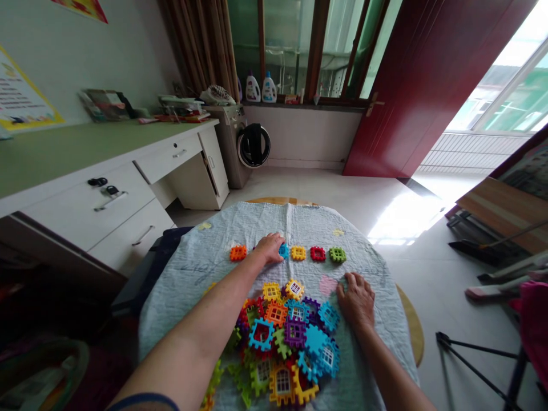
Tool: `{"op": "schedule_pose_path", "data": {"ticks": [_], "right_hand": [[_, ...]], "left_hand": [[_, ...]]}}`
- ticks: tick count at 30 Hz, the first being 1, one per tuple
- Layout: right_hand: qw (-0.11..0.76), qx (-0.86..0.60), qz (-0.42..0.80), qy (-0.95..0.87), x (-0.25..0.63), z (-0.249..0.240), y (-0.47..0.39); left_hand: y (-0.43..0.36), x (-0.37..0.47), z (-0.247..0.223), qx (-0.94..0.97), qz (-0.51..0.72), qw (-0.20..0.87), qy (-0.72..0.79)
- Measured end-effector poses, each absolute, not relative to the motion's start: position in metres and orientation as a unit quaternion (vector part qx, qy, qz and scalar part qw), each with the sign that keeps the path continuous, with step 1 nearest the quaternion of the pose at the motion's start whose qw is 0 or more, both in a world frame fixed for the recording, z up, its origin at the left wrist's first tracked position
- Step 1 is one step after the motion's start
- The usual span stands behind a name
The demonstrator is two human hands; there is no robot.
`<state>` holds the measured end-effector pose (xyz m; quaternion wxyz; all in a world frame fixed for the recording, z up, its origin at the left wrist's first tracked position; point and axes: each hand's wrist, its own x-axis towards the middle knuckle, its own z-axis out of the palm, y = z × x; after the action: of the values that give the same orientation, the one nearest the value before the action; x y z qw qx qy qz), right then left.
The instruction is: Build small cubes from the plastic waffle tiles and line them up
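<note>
My left hand (269, 249) reaches across to a row of toothed plastic building blocks, with its fingers closed on a blue building block (283, 250). In the same row lie an orange block (238, 253), a yellow block (298, 253), a red block (317, 254) and a green block (337, 254). A bit of purple shows behind my left hand, mostly hidden. My right hand (358, 298) rests on the cloth with fingers spread, holding nothing. Between my arms is a heap of mixed blocks, including a purple block (295, 332); my left forearm covers part of it.
A pale blue cloth (180, 297) covers the round table. To the left stands a long desk (107, 151) with drawers. Farther back are a washing machine (229, 148) with its door ajar and a red door (411, 85). A black tripod leg (479, 351) stands at the right.
</note>
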<state>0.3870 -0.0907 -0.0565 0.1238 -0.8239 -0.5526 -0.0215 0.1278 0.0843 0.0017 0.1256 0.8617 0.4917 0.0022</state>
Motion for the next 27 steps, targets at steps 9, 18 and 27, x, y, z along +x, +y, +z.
{"op": "schedule_pose_path", "data": {"ticks": [9, 18, 27], "right_hand": [[0.123, -0.826, -0.017, -0.549, 0.387, -0.057, -0.090], [0.120, -0.825, -0.012, -0.551, 0.386, -0.055, -0.091], [0.122, -0.823, -0.014, -0.555, 0.387, -0.056, -0.090]], "left_hand": [[0.086, 0.127, -0.003, 0.854, -0.007, 0.137, 0.501], [0.072, 0.116, 0.021, 0.853, 0.052, 0.109, 0.508], [0.004, 0.033, 0.027, 0.813, 0.155, 0.075, 0.556]]}}
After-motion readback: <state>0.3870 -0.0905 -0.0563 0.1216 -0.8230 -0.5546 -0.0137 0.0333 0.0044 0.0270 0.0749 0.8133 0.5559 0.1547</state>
